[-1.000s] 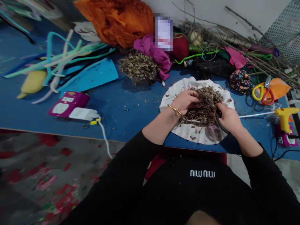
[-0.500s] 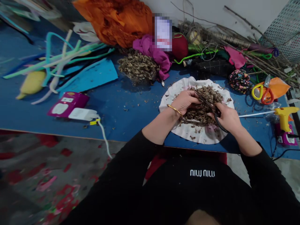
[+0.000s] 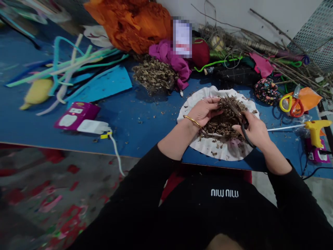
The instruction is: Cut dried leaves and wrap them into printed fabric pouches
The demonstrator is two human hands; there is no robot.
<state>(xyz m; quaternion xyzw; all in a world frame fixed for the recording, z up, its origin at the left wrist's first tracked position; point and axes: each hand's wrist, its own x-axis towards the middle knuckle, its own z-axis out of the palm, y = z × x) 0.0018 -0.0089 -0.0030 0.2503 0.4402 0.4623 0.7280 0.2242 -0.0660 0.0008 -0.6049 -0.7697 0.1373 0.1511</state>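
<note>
Two bare hands are at work over a pile of dried leaves (image 3: 225, 127), which sits on a round white cloth (image 3: 191, 101) near the front edge of the blue table (image 3: 145, 139). The hands are apart. The right hand (image 3: 253, 130) is clamped on dark-handled scissors (image 3: 237, 110), whose blades slant across the pile toward the left fingertips. The left hand (image 3: 206, 111) lies at the pile's near left side, fingers curled and thumb beneath; whether it grips any leaf, this inspector cannot tell. The step in hand is judged to be cutting the dried matter into smaller pieces; crumbs lie scattered on the cloth. Any further cut would call for left fingers kept clear of the blade tips and material fed between the edges. A second leaf mound (image 3: 154, 76) stands beyond, apart from the cloth, beside purple fabric (image 3: 183, 69).
</note>
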